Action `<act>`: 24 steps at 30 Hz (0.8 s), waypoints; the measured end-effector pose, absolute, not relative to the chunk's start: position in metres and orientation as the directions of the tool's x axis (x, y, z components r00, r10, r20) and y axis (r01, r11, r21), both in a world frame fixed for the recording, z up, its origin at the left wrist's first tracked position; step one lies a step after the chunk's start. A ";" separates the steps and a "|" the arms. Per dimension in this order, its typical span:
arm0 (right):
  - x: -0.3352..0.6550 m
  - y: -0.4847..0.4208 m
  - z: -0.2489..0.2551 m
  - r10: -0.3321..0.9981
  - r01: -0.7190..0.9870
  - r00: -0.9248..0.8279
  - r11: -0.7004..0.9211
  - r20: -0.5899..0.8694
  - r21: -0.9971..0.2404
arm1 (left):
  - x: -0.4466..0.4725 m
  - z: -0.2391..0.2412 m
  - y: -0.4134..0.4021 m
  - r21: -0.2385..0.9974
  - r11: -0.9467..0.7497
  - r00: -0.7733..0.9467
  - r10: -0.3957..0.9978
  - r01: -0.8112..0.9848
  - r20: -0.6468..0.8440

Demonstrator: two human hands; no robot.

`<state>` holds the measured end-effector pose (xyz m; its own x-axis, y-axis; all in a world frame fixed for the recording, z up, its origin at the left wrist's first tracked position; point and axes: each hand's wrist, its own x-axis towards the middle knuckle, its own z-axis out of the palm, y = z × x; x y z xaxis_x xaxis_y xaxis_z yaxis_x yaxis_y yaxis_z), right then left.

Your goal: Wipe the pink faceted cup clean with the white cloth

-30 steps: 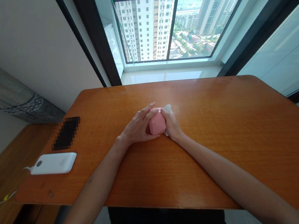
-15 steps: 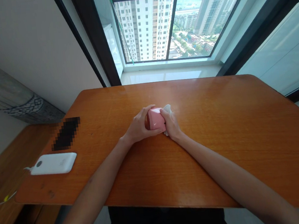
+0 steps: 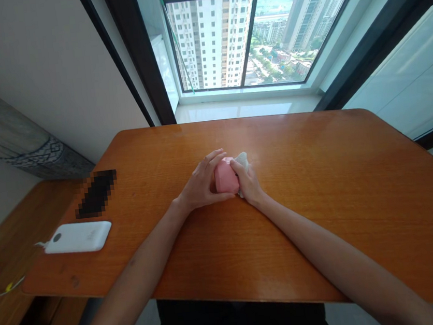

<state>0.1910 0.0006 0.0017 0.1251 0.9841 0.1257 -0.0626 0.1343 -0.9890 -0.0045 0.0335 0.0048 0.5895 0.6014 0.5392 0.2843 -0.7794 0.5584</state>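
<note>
A small pink rounded case [image 3: 225,178] sits between both hands at the middle of the orange wooden table [image 3: 320,182]. My left hand [image 3: 202,183] wraps round its left side, fingers curled over the top. My right hand [image 3: 247,182] presses a crumpled white tissue [image 3: 241,158] against the case's right side, with the tissue sticking out above the fingers.
A white power bank [image 3: 78,237] with a cable lies near the table's left edge, and a dark blurred phone-sized object [image 3: 95,193] lies behind it. A lower wooden bench [image 3: 1,260] stands to the left. A large window is beyond the table.
My left hand has turned the pink case between the frames, and its fingers have shifted over the top. My right hand with the tissue has stayed against the case.
</note>
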 end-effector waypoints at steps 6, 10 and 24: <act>0.191 0.001 0.000 0.988 -0.084 0.106 0.123 0.114 -0.989 | -0.010 0.005 0.038 0.395 -0.851 0.670 0.519 0.346 0.531; 0.192 0.002 0.000 0.988 -0.070 0.097 0.123 0.116 -0.990 | -0.010 0.008 0.036 0.388 -0.853 0.658 0.518 0.350 0.546; 0.189 -0.001 0.007 0.989 -0.079 0.107 0.109 0.100 -0.991 | 0.008 0.006 0.030 0.843 -0.481 0.459 0.822 0.241 0.338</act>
<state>0.1890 -0.0012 0.0071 0.1075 0.9891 0.1003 -0.0786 0.1090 -0.9909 0.0082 0.0300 0.0056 0.4587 0.8219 0.3379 0.2415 -0.4812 0.8427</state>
